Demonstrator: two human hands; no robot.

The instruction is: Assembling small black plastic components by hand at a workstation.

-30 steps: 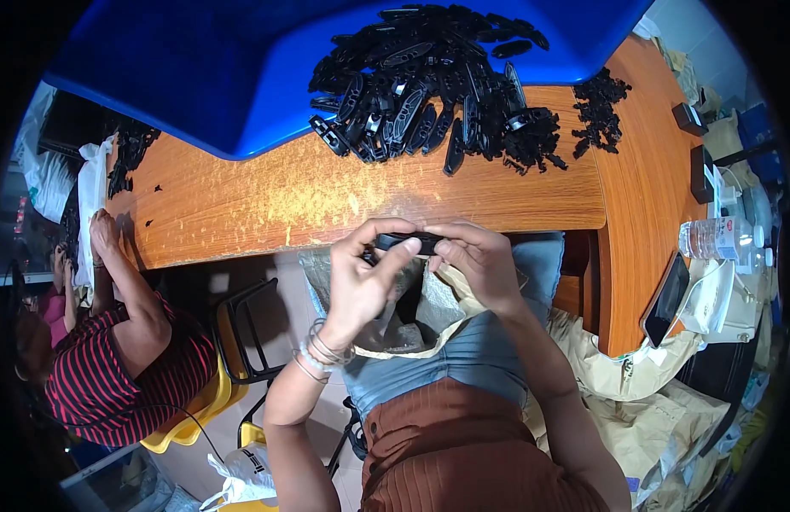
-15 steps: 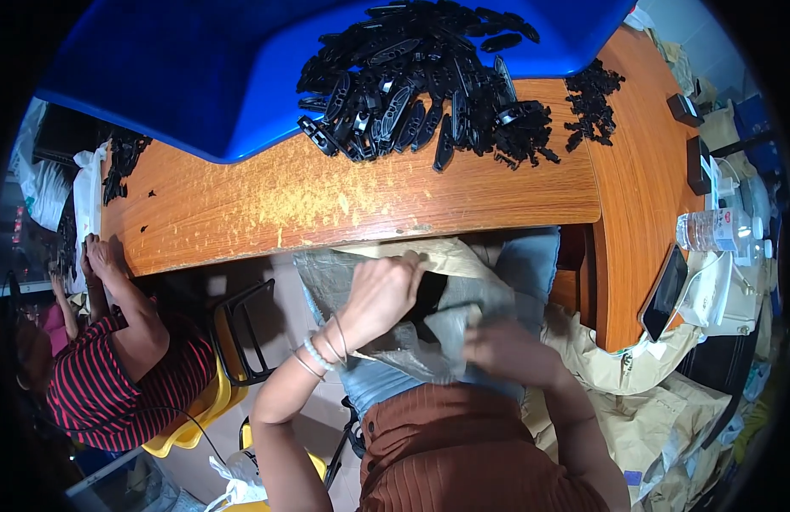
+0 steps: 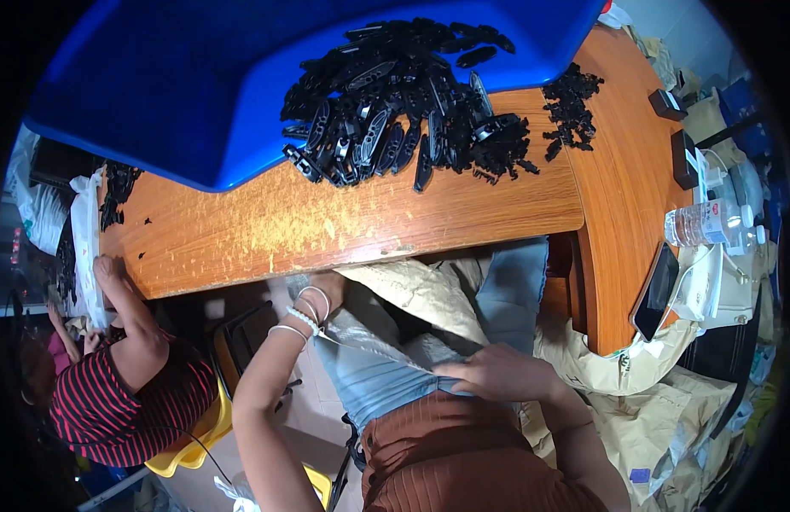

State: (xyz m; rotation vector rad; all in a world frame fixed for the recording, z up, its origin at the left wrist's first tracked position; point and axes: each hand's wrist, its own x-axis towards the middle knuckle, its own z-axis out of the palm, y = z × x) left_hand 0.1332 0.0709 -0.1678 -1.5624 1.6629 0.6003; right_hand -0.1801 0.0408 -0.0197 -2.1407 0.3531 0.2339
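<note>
A tan paper sack (image 3: 403,282) with a grey lining lies across my lap, its mouth spread apart and dark inside. My right hand (image 3: 502,373) is closed on the near rim of the sack, fingers pinching the edge. At the sack's far left side is my left hand (image 3: 327,288), under the table's front edge. Its fingers are mostly hidden, so I cannot tell whether they grip the sack. Between my hands the near rim runs in a fairly straight line. Bracelets circle my left wrist.
On the wooden table (image 3: 463,213), black plastic parts (image 3: 369,128) are heaped before a tilted blue bin (image 3: 258,136). Smaller black pieces (image 3: 572,111) lie farther right. A phone (image 3: 657,290) and water bottle (image 3: 698,224) are on the right. A person in a striped top (image 3: 130,392) sits left.
My left hand has moved left and slightly down, from over the sack's mouth to its far left side. The right hand now holds the near rim. The sack's mouth is spread wider.
</note>
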